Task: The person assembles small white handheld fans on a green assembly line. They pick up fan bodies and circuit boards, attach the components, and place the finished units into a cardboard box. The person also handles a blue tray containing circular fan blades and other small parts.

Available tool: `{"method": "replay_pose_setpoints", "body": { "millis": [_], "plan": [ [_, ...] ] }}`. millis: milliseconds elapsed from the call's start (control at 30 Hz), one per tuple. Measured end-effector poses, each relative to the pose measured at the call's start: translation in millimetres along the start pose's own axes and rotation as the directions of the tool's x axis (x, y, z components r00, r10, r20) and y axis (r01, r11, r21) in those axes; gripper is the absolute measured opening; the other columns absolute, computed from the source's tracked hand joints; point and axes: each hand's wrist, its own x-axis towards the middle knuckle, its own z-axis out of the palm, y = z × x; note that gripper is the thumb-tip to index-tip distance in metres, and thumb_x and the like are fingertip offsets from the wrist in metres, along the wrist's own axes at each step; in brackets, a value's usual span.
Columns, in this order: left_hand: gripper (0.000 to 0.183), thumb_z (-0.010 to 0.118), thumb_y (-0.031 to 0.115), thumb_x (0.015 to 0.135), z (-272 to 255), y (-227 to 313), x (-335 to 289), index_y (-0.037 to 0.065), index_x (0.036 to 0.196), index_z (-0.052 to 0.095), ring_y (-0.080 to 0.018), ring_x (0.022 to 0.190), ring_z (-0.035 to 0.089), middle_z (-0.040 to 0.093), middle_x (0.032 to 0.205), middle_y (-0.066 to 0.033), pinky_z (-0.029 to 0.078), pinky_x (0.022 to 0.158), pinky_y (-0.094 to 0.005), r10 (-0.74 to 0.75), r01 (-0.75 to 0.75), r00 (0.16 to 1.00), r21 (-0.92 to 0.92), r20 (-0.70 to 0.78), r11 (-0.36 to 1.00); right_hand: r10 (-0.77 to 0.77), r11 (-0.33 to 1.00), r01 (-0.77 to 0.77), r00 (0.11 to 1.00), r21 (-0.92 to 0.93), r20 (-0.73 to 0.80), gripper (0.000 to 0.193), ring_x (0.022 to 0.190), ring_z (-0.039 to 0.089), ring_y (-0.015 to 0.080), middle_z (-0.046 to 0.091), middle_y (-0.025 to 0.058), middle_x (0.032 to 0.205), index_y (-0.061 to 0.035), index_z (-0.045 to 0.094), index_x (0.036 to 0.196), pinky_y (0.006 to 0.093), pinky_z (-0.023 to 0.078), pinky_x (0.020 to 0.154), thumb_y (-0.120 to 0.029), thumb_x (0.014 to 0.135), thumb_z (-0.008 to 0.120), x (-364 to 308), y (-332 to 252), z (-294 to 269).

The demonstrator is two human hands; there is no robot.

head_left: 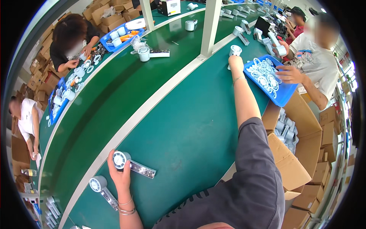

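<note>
My left hand (120, 174) is curling around the round head of a pale handheld fan (142, 169), thumb on one side and fingers on the other; its handle is pointing right over the green table (183, 122), showing a shiny metallic face. My right hand (236, 65) is gripping a second fan (235, 49) at the far end of my outstretched arm, its head showing just beyond my fingers. Just left of my left wrist, a third fan (99, 184) is lying near the pale rail (152, 101). Beside my right forearm, a blue tray (283, 100) is holding white rings (267, 78), and a co-worker's hand (290, 74) is hovering at its edge. Nearer me, an open cardboard box (288, 160) is holding more fans (286, 131). Beyond the rail, another fan (144, 54) is resting on a green belt (126, 99).
</note>
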Motion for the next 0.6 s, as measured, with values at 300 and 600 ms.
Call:
{"method": "replay_pose_setpoints", "body": {
  "millis": [300, 600],
  "plan": [
    [0.057, 0.065, 0.008, 0.076, -3.1, -5.1, -2.6, -0.002, 0.127, 0.044, -0.0230, 0.107, 0.051, 0.049, 0.121, -0.0146, 0.040, 0.094, -0.0325, 0.003, -0.003, 1.000, 0.020, -0.009, 1.000, 0.047, 0.998, -0.042, 0.995, 0.054, -0.093, 0.032, 0.096, 0.063, 0.0309, 0.064, 0.0195, 0.101, -0.0010, 0.065, 0.097, 0.0377, 0.052, 0.079, -0.027, 0.083, 0.054, -17.7, -10.0, -0.8],
    [0.057, 0.065, 0.008, 0.076, -2.6, -3.5, -1.9, -0.002, 0.127, 0.044, -0.0229, 0.109, 0.050, 0.048, 0.121, -0.0145, 0.040, 0.094, -0.0323, 0.006, -0.006, 1.000, 0.001, -0.008, 1.000, -0.438, 0.869, 0.295, 0.834, -0.398, -0.336, 0.043, 0.089, 0.059, 0.0267, 0.055, 0.0131, 0.096, 0.0038, 0.049, 0.110, 0.0357, 0.054, 0.066, -0.026, 0.080, 0.059, -85.5, -6.0, 9.7]
  ]
}}
